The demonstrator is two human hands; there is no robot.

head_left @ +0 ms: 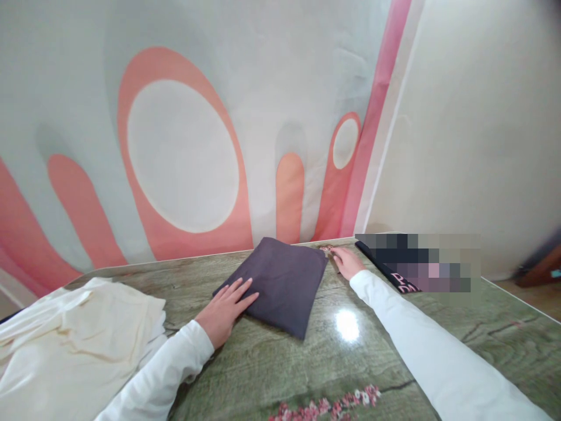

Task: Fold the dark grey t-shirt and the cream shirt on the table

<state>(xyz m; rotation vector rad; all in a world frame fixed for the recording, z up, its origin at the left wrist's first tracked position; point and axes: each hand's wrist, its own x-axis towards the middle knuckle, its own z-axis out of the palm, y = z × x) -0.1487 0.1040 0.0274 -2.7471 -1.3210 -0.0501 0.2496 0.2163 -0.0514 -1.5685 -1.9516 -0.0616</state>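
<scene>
A dark purple-grey cloth, folded into a flat, roughly square shape, lies on the table in front of me; whether it is a garment cannot be made out. Across its left edge rests my left hand, palm down, with the fingers spread on the fabric. My right hand is at the cloth's far right corner, fingers pointing left and the thumb a little apart. Its fingertips are right beside that corner; whether they touch it is unclear. Nothing shows in its grasp.
Cream-white fabric is piled at the left of the table. Beyond my right hand lies a black item with pink lettering, partly blurred out. The wood-patterned tabletop has printed pink blossoms and meets a decorated wall behind.
</scene>
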